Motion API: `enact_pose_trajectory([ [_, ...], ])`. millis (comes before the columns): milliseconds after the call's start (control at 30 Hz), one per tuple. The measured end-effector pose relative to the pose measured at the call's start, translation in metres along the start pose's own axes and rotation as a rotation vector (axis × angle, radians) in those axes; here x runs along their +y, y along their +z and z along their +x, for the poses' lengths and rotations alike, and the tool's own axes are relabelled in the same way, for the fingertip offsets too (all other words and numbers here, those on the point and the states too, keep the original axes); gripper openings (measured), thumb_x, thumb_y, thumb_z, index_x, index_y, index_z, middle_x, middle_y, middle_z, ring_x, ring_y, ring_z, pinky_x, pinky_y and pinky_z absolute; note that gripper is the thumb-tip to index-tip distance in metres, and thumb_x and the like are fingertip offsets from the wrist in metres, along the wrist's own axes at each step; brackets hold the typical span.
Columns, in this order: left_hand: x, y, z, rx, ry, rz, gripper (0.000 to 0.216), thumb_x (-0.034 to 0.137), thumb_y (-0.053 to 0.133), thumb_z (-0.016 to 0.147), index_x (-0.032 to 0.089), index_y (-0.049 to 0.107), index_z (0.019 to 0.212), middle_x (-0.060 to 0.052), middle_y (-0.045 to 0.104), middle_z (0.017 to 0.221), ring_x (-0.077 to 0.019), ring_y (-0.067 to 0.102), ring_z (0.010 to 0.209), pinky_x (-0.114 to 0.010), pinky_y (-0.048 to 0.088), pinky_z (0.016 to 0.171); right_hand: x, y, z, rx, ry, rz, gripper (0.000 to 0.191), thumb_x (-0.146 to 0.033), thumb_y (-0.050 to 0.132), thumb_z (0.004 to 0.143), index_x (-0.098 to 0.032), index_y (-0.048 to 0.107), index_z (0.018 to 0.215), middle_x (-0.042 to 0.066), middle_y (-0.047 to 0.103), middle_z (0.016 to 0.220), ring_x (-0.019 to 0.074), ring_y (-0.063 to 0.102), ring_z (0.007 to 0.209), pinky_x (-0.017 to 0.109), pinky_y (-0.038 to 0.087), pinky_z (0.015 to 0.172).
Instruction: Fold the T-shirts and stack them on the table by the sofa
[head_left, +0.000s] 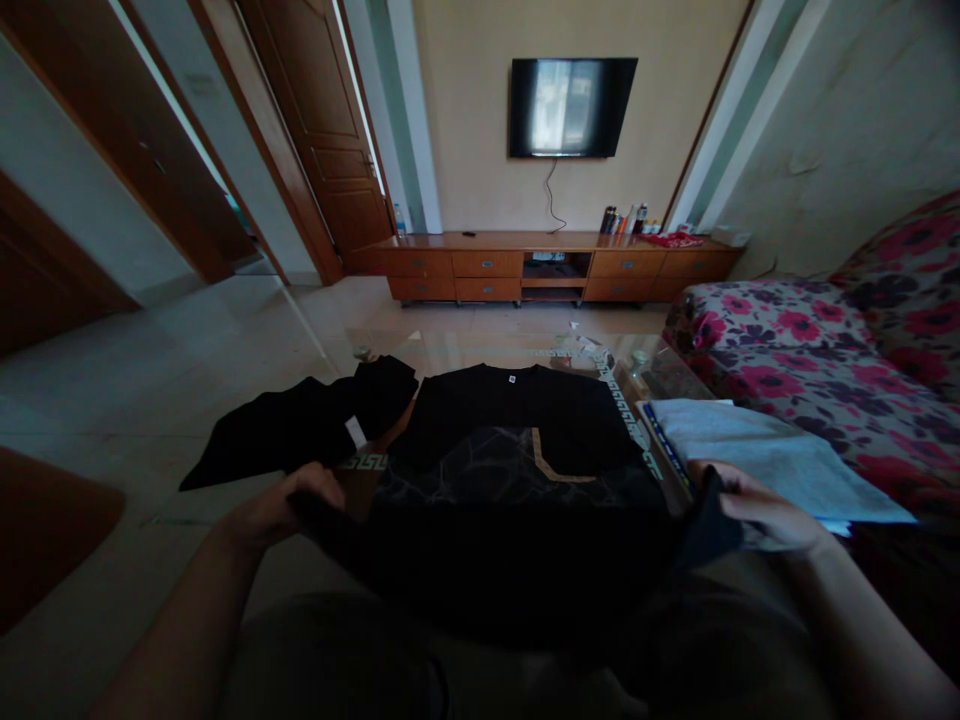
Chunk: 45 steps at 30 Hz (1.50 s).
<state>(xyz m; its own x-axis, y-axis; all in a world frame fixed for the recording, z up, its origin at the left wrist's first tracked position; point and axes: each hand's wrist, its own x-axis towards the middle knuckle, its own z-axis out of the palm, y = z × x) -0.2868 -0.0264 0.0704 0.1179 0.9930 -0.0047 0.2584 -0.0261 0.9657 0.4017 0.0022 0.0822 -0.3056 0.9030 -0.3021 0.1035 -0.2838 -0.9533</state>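
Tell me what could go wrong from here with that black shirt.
Skewing: the left hand and right hand grip opposite ends of the lower edge of the black shirt, so an uneven pull might twist or crease it. Bumping: the right hand is close to the light blue cloth and could nudge it. Catching: the other black garment lies close to the shirt's left side and might get dragged along.

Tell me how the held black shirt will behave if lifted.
Probably floppy: the black shirt sags between the left hand and right hand. Likely light, as the cloth looks thin. The neck end may drag, lying unheld on the table.
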Motion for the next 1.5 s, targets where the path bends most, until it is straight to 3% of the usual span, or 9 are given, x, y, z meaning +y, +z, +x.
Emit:
enact_pose_trajectory([
  [133,0.002,0.039,0.033,0.145,-0.215,-0.239,0.036,0.046,0.081,0.071,0.015,0.073,0.088,-0.011,0.076,0.090,-0.0245,0.071,0.079,-0.035,0.057,0.074,-0.015,0.029,0.038,0.247,-0.132,0.071,0.041,-0.054,0.075,0.078,-0.024,0.066,0.105,0.007,0.074,0.095,0.0240,0.070,0.080,0.034,0.057,0.071],
  [300,-0.028,0.069,0.081,0.308,-0.142,-0.097,0.054,0.061,0.070,0.077,0.013,0.071,0.102,-0.009,0.075,0.095,-0.0240,0.070,0.090,-0.032,0.055,0.077,0.015,0.022,0.087,0.443,-0.169,-0.011,0.035,-0.055,0.070,0.081,-0.027,0.063,0.100,0.004,0.075,0.086,0.0245,0.071,0.072,0.036,0.058,0.065],
  [567,-0.077,0.058,0.100,0.172,-0.098,0.105,0.072,0.033,0.073,0.071,0.022,0.046,0.136,0.002,0.067,0.087,-0.0144,0.063,0.067,-0.025,0.049,0.062,0.058,0.002,0.103,0.361,-0.139,-0.186,0.057,-0.042,0.074,0.072,-0.029,0.055,0.124,0.002,0.075,0.087,0.0224,0.069,0.067,0.034,0.056,0.058],
  [700,-0.073,0.056,0.102,0.125,0.017,0.182,0.037,0.026,0.064,0.071,0.019,0.067,0.107,-0.003,0.069,0.095,-0.0198,0.066,0.088,-0.031,0.051,0.079,0.054,-0.007,0.104,0.400,-0.253,-0.438,0.030,-0.043,0.066,0.078,-0.023,0.073,0.099,0.005,0.075,0.093,0.0235,0.069,0.084,0.035,0.057,0.076],
  [833,-0.072,0.061,0.107,0.169,0.027,0.238,0.045,0.031,0.059,0.075,0.018,0.072,0.116,-0.010,0.069,0.119,-0.0262,0.063,0.112,-0.040,0.049,0.097,0.053,-0.005,0.111,0.461,-0.284,-0.468,0.038,-0.038,0.065,0.078,-0.024,0.075,0.112,0.006,0.075,0.108,0.0252,0.068,0.094,0.036,0.057,0.081],
  [1033,-0.085,0.060,0.115,0.183,0.069,0.358,0.047,0.031,0.055,0.079,0.019,0.070,0.122,-0.010,0.063,0.131,-0.0260,0.058,0.124,-0.044,0.041,0.110,0.060,0.000,0.113,0.404,-0.195,-0.480,0.063,-0.031,0.060,0.074,-0.020,0.064,0.135,0.005,0.075,0.094,0.0122,0.053,0.050,0.025,0.044,0.044],
  [1167,-0.082,0.059,0.115,0.213,0.115,0.402,0.050,0.031,0.053,0.084,0.019,0.065,0.130,-0.010,0.055,0.140,-0.0259,0.052,0.131,-0.044,0.037,0.115,0.059,-0.001,0.113,0.436,-0.223,-0.474,0.068,-0.029,0.058,0.073,-0.017,0.059,0.140,0.003,0.072,0.081,0.0110,0.047,0.045,0.023,0.038,0.040],
  [1367,-0.076,0.067,0.113,0.125,0.101,0.474,0.063,0.023,0.059,0.073,0.020,0.060,0.136,-0.011,0.051,0.144,-0.0285,0.048,0.136,-0.047,0.033,0.118,0.063,-0.001,0.116,0.447,-0.230,-0.487,0.062,-0.021,0.061,0.065,-0.019,0.070,0.127,0.008,0.075,0.099,0.0212,0.067,0.074,0.034,0.058,0.072],
  [1500,-0.078,0.070,0.114,0.114,0.095,0.558,0.065,0.022,0.057,0.073,0.018,0.057,0.138,-0.012,0.051,0.143,-0.0289,0.047,0.137,-0.048,0.032,0.119,0.067,-0.002,0.119,0.493,-0.309,-0.600,0.061,-0.020,0.059,0.065,-0.021,0.070,0.125,0.008,0.070,0.123,0.0283,0.065,0.111,0.043,0.048,0.106],
])
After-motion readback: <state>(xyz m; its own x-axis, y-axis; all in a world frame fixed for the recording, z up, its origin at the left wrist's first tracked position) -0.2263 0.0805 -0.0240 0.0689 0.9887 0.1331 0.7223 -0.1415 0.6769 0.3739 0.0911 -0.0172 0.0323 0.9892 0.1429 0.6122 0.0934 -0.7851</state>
